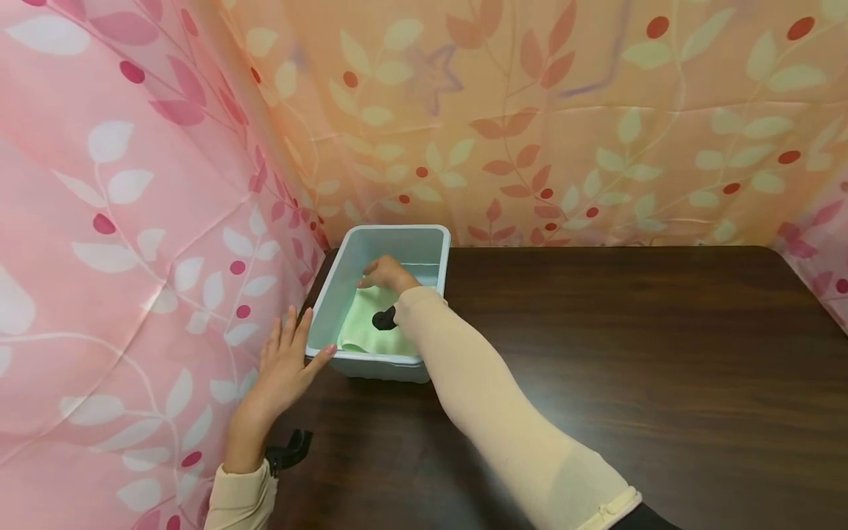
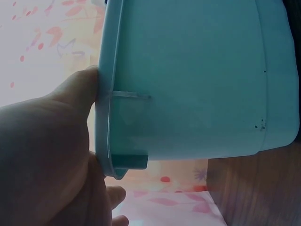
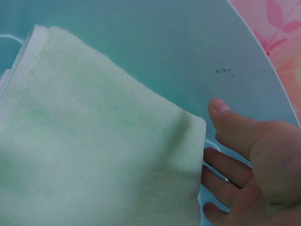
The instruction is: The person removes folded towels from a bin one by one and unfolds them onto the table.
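Observation:
A light blue-grey plastic bin (image 1: pixel 376 366) stands at the left end of the table, with a folded pale green towel (image 1: pixel 371 303) lying inside it. My left hand (image 1: pixel 288 364) is at the bin's near left corner, thumb on the front rim and fingers extended along the left side. The left wrist view shows that hand (image 2: pixel 56 141) against the bin's rim (image 2: pixel 104 108). Inside the bin, my right hand (image 1: pixel 389 274) reaches over the towel's far part. In the right wrist view, its fingertips (image 3: pixel 214 162) are right at the edge of the towel (image 3: pixel 103 127), thumb spread apart.
The dark brown wooden table (image 1: pixel 596 353) extends to the right of the bin. A pink leaf-patterned curtain (image 1: pixel 132 243) hangs close on the left, and an orange one (image 1: pixel 530 125) closes off the back. Black wrist mounts (image 1: pixel 291 450) are worn on the arms.

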Tool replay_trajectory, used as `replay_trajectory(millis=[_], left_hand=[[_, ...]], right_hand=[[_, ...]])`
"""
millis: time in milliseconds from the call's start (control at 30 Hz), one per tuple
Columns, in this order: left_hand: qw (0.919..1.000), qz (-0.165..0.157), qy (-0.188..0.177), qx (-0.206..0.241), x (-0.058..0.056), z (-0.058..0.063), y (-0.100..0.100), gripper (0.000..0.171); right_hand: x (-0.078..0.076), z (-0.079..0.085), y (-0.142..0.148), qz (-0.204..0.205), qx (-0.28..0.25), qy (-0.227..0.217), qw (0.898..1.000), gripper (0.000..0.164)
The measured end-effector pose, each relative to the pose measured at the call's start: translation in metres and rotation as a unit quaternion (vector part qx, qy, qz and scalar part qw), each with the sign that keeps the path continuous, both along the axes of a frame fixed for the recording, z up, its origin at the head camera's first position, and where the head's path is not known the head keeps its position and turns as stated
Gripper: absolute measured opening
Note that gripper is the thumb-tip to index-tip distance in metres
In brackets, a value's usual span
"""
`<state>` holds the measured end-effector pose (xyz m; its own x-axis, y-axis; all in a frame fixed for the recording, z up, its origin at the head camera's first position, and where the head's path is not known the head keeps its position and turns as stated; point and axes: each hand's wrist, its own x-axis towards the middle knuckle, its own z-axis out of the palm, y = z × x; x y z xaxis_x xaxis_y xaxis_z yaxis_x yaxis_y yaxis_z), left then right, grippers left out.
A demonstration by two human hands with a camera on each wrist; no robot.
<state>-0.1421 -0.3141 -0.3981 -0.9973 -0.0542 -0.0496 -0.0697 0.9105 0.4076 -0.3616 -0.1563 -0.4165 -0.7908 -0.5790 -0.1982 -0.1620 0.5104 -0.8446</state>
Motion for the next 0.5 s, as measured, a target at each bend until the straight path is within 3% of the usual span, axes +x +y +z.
replay_trajectory(millis=[200,500], left_hand=[[1.0,0.002,0.003,0.0,0.0007,-0.0005,0.0004,0.087],[1.0,0.007,-0.001,0.006,0.0006,-0.0009,-0.0004,0.089]], right_hand=[[0.0001,-0.0002,-0.0005,0.011,0.013,0.012,1.0,0.049],[0.0003,0.0016,-0.0016,-0.018,-0.003,0.0,1.0,0.048]])
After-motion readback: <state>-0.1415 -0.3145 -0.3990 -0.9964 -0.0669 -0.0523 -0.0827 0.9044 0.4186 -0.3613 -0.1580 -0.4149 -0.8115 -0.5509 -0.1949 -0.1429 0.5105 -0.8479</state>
